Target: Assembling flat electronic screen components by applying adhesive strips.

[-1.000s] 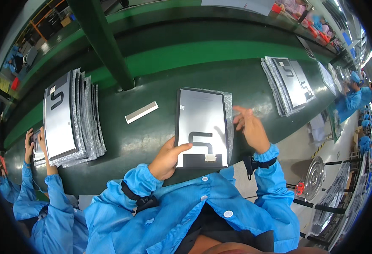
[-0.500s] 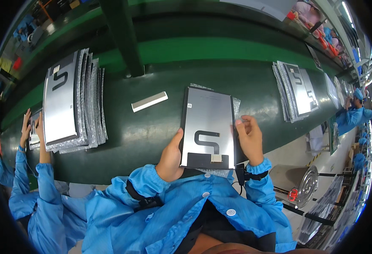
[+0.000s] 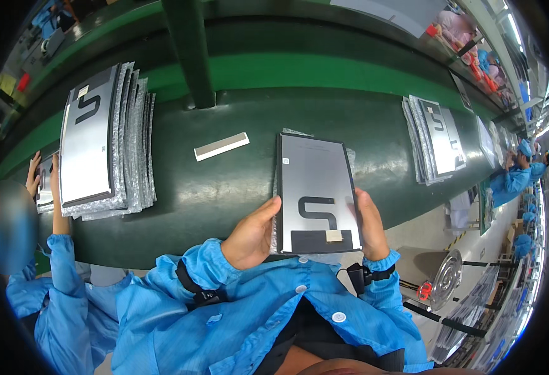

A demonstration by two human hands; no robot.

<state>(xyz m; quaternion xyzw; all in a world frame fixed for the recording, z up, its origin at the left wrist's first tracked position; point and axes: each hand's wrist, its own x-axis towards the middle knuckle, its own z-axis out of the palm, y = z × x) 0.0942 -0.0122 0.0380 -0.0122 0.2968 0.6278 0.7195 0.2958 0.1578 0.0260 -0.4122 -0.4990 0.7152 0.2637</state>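
Observation:
A flat display panel [image 3: 317,175], with a silver back and a black curved ribbon cable near its lower edge, is held in front of me. My left hand [image 3: 254,232] grips its left edge, thumb at the side. On the opposite edge my right hand [image 3: 372,225] has closed too, its fingers mostly hidden behind the panel. Clear bubble wrap [image 3: 351,154] peeks out from under the panel at the top and right. Beyond my left hand, a white and grey strip [image 3: 221,147] lies on the green table [image 3: 187,187].
At the left stands a tall stack of similar panels [image 3: 90,144] layered with bubble wrap. A smaller stack [image 3: 434,137] sits at the right. Next to the left stack are a co-worker's hands [image 3: 54,187]. A green post [image 3: 190,56] rises at the table's back.
My right hand has gone from pinching near the panel's upper right side to gripping its right edge lower down. The panel has tilted slightly and shifted right.

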